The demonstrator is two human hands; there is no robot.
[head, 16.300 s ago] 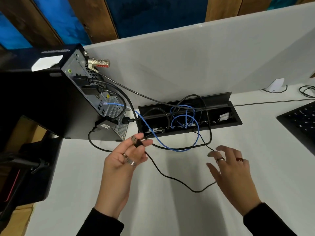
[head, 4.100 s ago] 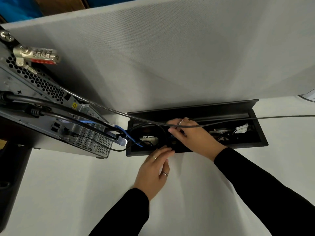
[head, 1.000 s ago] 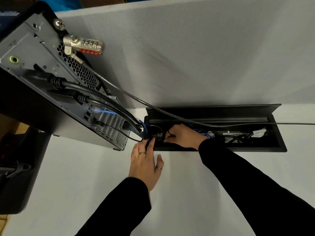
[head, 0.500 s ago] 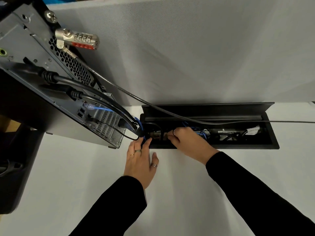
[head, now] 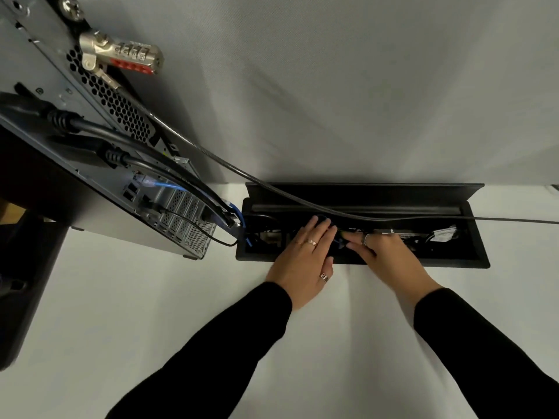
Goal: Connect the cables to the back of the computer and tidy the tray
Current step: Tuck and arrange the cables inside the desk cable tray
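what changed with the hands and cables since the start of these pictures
The loose black and blue cables that lay looped on the desk are now tucked into the tray. The left hand let go of its plug and now reaches into the tray beside the right hand. The computer stays put, lock still attached.

No text reads clearly; the combination lock's (head: 121, 55) digits are blurred.

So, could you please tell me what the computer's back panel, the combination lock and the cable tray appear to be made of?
Computer's back panel: bare grey sheet metal, judging by the punched honeycomb vents and dull sheen.
Combination lock: silvery polished metal with bright highlights; its red strip looks plastic.
Cable tray: matt black, thin straight walls, probably painted metal, though plastic cannot be ruled out.
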